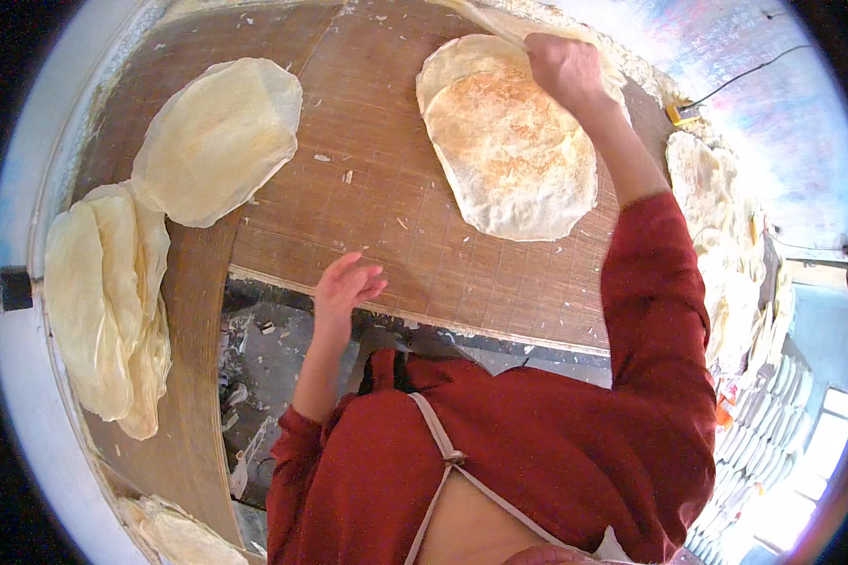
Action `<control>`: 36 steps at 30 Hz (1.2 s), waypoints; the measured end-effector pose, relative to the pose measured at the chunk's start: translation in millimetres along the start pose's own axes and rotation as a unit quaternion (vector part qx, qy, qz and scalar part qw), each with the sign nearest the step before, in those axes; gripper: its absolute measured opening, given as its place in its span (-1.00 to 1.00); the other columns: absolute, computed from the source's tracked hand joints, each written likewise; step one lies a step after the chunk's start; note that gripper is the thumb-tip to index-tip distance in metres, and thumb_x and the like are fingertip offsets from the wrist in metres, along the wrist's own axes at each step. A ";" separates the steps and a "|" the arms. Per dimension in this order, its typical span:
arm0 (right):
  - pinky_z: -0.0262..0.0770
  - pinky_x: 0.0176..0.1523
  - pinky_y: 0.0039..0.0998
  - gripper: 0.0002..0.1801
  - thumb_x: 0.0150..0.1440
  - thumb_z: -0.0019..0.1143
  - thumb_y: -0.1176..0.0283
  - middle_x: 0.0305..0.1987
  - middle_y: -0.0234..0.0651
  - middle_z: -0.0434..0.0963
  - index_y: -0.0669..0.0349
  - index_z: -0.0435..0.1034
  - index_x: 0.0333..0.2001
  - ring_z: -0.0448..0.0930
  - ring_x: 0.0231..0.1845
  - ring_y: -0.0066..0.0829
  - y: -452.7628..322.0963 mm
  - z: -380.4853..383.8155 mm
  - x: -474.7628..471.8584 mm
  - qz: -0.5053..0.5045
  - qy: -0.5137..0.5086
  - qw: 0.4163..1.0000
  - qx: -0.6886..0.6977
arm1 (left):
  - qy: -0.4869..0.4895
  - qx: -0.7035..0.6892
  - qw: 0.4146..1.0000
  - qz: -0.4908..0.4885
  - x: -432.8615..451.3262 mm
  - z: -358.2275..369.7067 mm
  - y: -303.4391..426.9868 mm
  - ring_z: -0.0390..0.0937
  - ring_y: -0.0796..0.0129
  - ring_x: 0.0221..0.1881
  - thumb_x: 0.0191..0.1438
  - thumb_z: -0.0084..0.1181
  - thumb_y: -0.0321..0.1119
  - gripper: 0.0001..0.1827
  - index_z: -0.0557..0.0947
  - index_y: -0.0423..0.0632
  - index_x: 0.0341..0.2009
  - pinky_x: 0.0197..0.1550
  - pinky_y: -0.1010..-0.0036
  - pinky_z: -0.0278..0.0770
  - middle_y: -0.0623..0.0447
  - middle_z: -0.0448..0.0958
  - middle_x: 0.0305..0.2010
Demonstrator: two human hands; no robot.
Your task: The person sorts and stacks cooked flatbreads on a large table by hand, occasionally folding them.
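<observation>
My right hand [565,67] is closed in a fist at the far side of the table, by the edge of a thin pale flatbread sheet [498,20] that it seems to grip; the fingertips are hidden. Just below the fist, a large oval flatbread [516,141] with browned patches lies flat on the brown slatted tabletop [367,183]. More bread layers show beneath its right edge. My left hand [348,282] hovers over the table's near edge with fingers apart and slightly bent, holding nothing.
Paler flatbreads [219,141] lie at the left, beside a folded, overlapping pile [109,304]. Another flatbread [184,533] sits at bottom left. More are heaped at the right [728,268]. A yellow object [682,114] with a black cord rests by the wall. Crumbs dot the tabletop.
</observation>
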State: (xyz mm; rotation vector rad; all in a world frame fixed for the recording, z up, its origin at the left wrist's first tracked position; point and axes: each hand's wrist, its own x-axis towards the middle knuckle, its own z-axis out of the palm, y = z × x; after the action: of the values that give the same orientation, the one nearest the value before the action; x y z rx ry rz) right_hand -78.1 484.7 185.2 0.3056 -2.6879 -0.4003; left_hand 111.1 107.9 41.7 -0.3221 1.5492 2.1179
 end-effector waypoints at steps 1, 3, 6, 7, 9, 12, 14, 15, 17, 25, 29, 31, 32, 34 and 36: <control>0.35 -0.62 -0.40 -0.92 -0.04 -0.12 0.54 -0.64 -0.32 0.43 0.13 0.33 -0.50 0.46 -0.64 -0.41 -17.0 -25.1 -15.5 -0.068 0.075 0.995 0.017 | -0.035 -0.012 0.999 -0.028 4.2 10.8 5.2 0.51 0.12 -0.11 0.18 -0.08 -0.30 -0.57 0.26 -0.16 0.12 -0.07 0.31 0.49 -0.20 0.45 -0.02; 0.24 -0.71 -0.50 -0.89 -0.12 -0.11 0.62 -0.74 -0.37 0.25 0.15 0.23 -0.59 0.32 -0.77 -0.49 -63.4 -59.2 -55.7 -0.154 0.116 0.978 0.082 | -0.081 -0.133 0.987 -0.032 12.9 26.0 11.2 0.47 0.09 -0.04 0.20 -0.13 -0.23 -0.54 0.23 -0.14 0.14 -0.02 0.26 0.45 -0.21 0.37 0.06; 0.46 -0.35 -0.32 -0.84 -0.04 0.03 0.48 -0.34 -0.19 0.46 0.23 0.35 -0.31 0.54 -0.34 -0.26 -127.8 -77.5 -142.7 -0.148 -0.129 0.944 0.266 | -0.127 -0.293 0.947 -0.043 20.0 37.6 24.1 0.38 0.03 0.07 0.23 -0.22 -0.11 -0.48 0.18 -0.14 0.18 0.06 0.17 0.39 -0.21 0.23 0.19; 0.50 -0.23 -0.28 -0.76 0.02 0.05 0.43 -0.21 -0.13 0.50 0.26 0.37 -0.21 0.55 -0.23 -0.18 -140.8 -72.9 -165.4 -0.126 -0.219 0.898 0.359 | -0.125 -0.335 0.933 -0.045 21.4 41.4 30.5 0.34 -0.01 0.11 0.24 -0.26 -0.06 -0.45 0.16 -0.14 0.19 0.10 0.13 0.35 -0.21 0.17 0.23; 0.48 -0.15 -0.27 -0.69 0.04 0.05 0.34 -0.16 -0.12 0.50 0.28 0.37 -0.15 0.55 -0.16 -0.20 -150.5 -51.0 -192.5 -0.087 -0.190 0.895 0.395 | -0.145 -0.363 0.920 -0.017 29.8 38.4 22.4 0.39 0.02 0.06 0.19 -0.12 -0.22 -0.50 0.19 -0.16 0.17 0.04 0.13 0.42 -0.18 0.25 0.17; 0.39 0.06 -0.27 -0.51 0.10 0.04 0.21 0.03 -0.05 0.44 0.30 0.31 0.03 0.49 -0.01 -0.17 -130.1 -8.3 -189.7 0.002 -0.086 0.891 0.445 | 0.059 -0.129 0.990 0.002 37.1 -7.4 -24.1 0.50 0.16 -0.10 -0.04 -0.02 -0.63 -0.55 0.36 -0.22 0.03 -0.11 0.30 0.53 -0.10 0.46 -0.04; 0.37 0.08 -0.29 -0.57 0.07 0.09 0.34 -0.01 -0.08 0.47 0.23 0.33 0.02 0.46 0.03 -0.13 -105.2 33.2 -188.5 0.201 -0.161 0.865 0.431 | 0.114 0.014 0.992 0.060 36.6 -4.2 -4.0 0.49 0.21 -0.11 -0.06 0.03 -0.57 -0.58 0.42 -0.26 -0.02 -0.05 0.36 0.48 -0.09 0.49 -0.10; 0.37 0.08 -0.29 -0.58 0.06 0.09 0.39 -0.03 -0.09 0.49 0.23 0.33 0.02 0.47 0.01 -0.16 -82.2 52.2 -193.7 0.208 -0.094 0.863 0.450 | 0.109 0.089 0.985 0.098 36.1 1.5 21.0 0.47 0.30 -0.13 -0.08 0.04 -0.57 -0.60 0.46 -0.26 -0.05 -0.07 0.41 0.44 -0.02 0.51 -0.14; 0.33 0.11 -0.29 -0.60 0.07 0.09 0.34 -0.04 -0.10 0.50 0.20 0.36 0.00 0.47 0.03 -0.15 -31.7 89.3 -210.1 0.275 -0.129 0.887 0.346 | 0.041 0.108 0.965 0.235 39.6 7.5 75.3 0.45 0.34 -0.16 -0.12 0.13 -0.53 -0.54 0.48 -0.24 -0.03 -0.06 0.44 0.40 0.01 0.50 -0.12; 0.33 0.10 -0.16 -0.47 0.08 0.03 0.20 0.03 -0.05 0.40 0.22 0.22 0.08 0.41 0.07 -0.08 69.6 177.9 -256.9 0.331 -0.123 0.909 0.223 | 0.358 0.138 0.850 0.361 -86.7 -169.9 249.1 0.45 0.07 -0.06 0.13 -0.19 -0.18 -0.56 0.41 -0.16 0.03 0.00 0.19 0.44 -0.18 0.44 -0.03; 0.08 0.27 -0.10 -0.25 0.04 0.03 -0.05 0.29 -0.13 0.14 0.19 0.13 0.18 0.18 0.28 -0.10 43.0 180.8 -187.5 0.291 -0.189 0.927 0.141 | 0.592 0.019 0.723 0.357 -268.3 -371.3 198.6 0.26 0.05 0.15 0.14 -0.17 -0.18 -0.53 0.36 -0.14 0.10 0.14 0.16 0.32 -0.17 0.25 0.18; 0.05 0.28 -0.10 -0.24 0.02 0.03 -0.09 0.31 -0.20 0.11 0.16 0.15 0.17 0.16 0.29 -0.16 75.7 200.4 -196.7 0.304 -0.133 0.940 0.078 | 0.593 0.019 0.745 0.304 -217.9 -336.5 136.0 0.28 0.08 0.14 0.14 -0.14 -0.25 -0.52 0.32 -0.16 0.14 0.10 0.26 0.35 -0.18 0.23 0.21; 0.05 0.28 -0.10 -0.24 0.02 0.03 -0.09 0.31 -0.20 0.11 0.16 0.15 0.17 0.16 0.29 -0.16 77.7 204.2 -201.7 0.312 -0.137 0.937 0.079 | 0.576 0.008 0.765 0.289 -217.4 -314.2 119.2 0.33 0.08 0.11 0.14 -0.13 -0.27 -0.53 0.31 -0.19 0.13 0.08 0.27 0.38 -0.21 0.28 0.16; 0.36 0.02 -0.04 -0.49 0.12 -0.11 0.05 0.11 -0.16 0.36 0.17 0.25 0.03 0.35 0.15 -0.18 88.1 199.7 -194.1 0.221 -0.114 0.960 0.125 | 0.550 0.012 0.795 0.257 -213.7 -297.4 84.9 0.41 0.07 0.04 0.13 -0.12 -0.34 -0.56 0.32 -0.24 0.10 0.04 0.30 0.42 -0.25 0.36 0.07; 0.41 -0.04 -0.08 -0.56 0.14 -0.15 0.12 0.01 -0.15 0.43 0.15 0.28 0.00 0.44 0.03 -0.16 96.4 202.2 -186.3 0.175 -0.168 0.964 0.111 | 0.518 0.028 0.821 0.239 -194.0 -272.0 67.8 0.45 0.06 -0.01 0.12 -0.10 -0.41 -0.61 0.35 -0.26 0.05 0.00 0.32 0.47 -0.25 0.42 0.00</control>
State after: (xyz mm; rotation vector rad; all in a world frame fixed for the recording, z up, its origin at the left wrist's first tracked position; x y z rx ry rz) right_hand -11.2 671.8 -28.0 -0.1973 -3.0428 -0.0425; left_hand 214.9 -211.9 98.5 -1.3688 2.4739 2.3823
